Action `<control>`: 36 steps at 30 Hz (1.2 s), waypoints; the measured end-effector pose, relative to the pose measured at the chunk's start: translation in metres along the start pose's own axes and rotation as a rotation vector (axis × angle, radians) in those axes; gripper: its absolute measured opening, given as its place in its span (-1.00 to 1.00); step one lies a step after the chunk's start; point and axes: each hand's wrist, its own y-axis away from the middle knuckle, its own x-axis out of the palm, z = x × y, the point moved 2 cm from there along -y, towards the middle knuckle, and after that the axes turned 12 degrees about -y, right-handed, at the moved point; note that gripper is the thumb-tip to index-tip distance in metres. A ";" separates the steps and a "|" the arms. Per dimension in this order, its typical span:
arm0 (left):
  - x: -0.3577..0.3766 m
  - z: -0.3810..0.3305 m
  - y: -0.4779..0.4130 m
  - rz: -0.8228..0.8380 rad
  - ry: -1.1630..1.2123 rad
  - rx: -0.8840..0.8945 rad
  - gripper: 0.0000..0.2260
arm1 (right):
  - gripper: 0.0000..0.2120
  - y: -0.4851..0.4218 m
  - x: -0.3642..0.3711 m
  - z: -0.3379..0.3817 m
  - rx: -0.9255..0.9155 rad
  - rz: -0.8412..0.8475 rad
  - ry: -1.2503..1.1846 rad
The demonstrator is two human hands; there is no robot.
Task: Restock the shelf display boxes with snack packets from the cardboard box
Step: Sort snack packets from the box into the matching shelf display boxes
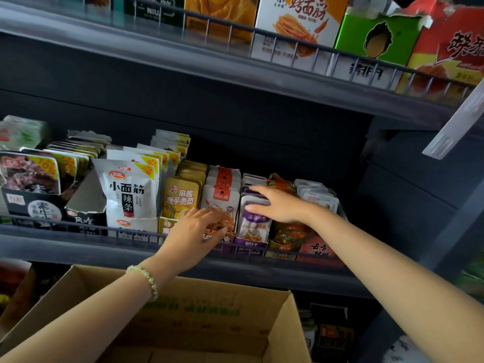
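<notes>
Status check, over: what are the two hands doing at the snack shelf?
Left hand touching front white packet. Right hand flat atop purple packets. Cardboard box open below. No obstruction seen.

Shop: wire-fronted shelves (262, 82) of snack packets (131, 189)
</notes>
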 end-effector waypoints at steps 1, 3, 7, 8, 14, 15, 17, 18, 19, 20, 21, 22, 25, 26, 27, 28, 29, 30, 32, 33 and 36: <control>-0.005 0.006 0.000 -0.003 -0.018 -0.002 -0.58 | -0.32 -0.006 0.001 0.008 -0.030 -0.010 -0.017; -0.009 0.017 0.000 0.026 -0.057 -0.024 -0.64 | -0.31 -0.019 0.008 0.023 -0.073 -0.022 -0.030; -0.008 0.026 -0.002 0.077 -0.134 -0.029 -0.69 | -0.23 -0.049 0.025 0.039 -0.082 -0.041 0.091; -0.006 0.027 -0.003 0.077 -0.132 -0.023 -0.71 | -0.20 -0.054 0.028 0.042 -0.084 -0.059 0.146; -0.004 0.033 -0.008 0.057 -0.104 0.006 -0.75 | -0.10 -0.070 0.039 0.051 -0.058 -0.099 0.456; -0.004 0.033 -0.009 0.058 -0.100 0.013 -0.75 | -0.08 -0.071 0.040 0.051 -0.052 -0.090 0.469; -0.002 0.035 -0.009 0.051 -0.087 0.019 -0.75 | -0.04 -0.070 0.042 0.051 -0.031 -0.068 0.472; -0.001 0.036 -0.009 0.046 -0.076 0.019 -0.75 | 0.00 -0.069 0.044 0.051 -0.015 -0.054 0.467; -0.001 0.036 -0.008 0.041 -0.066 0.018 -0.75 | 0.04 -0.067 0.046 0.051 -0.008 -0.043 0.469; 0.000 0.037 -0.008 0.037 -0.059 0.018 -0.75 | 0.05 -0.067 0.048 0.050 -0.018 -0.044 0.485; 0.000 0.037 -0.008 0.036 -0.056 0.020 -0.75 | 0.03 -0.066 0.049 0.050 -0.046 -0.064 0.505; 0.000 0.037 -0.007 0.032 -0.055 0.025 -0.75 | -0.02 -0.066 0.050 0.050 -0.084 -0.102 0.518; -0.002 0.036 -0.007 0.007 -0.053 0.038 -0.75 | -0.17 -0.068 0.045 0.049 -0.159 -0.241 0.539; -0.002 0.036 -0.007 -0.003 -0.048 0.040 -0.75 | -0.18 -0.069 0.043 0.048 -0.167 -0.268 0.545; -0.002 0.036 -0.007 -0.007 -0.045 0.040 -0.75 | -0.17 -0.070 0.042 0.046 -0.171 -0.271 0.546; -0.002 0.036 -0.006 -0.007 -0.043 0.039 -0.75 | -0.14 -0.070 0.041 0.044 -0.168 -0.248 0.539; -0.002 0.036 -0.006 -0.003 -0.042 0.037 -0.74 | -0.10 -0.071 0.042 0.043 -0.156 -0.204 0.521; -0.001 0.036 -0.007 0.000 -0.037 0.036 -0.74 | -0.08 -0.072 0.043 0.042 -0.141 -0.158 0.495; 0.000 0.037 -0.007 0.004 -0.030 0.032 -0.73 | -0.11 -0.074 0.043 0.042 -0.124 -0.106 0.436; 0.000 0.036 -0.008 0.002 -0.033 0.030 -0.73 | -0.13 -0.076 0.042 0.044 -0.122 -0.099 0.412; 0.001 0.036 -0.007 -0.005 -0.041 0.035 -0.73 | -0.16 -0.078 0.041 0.047 -0.108 -0.092 0.378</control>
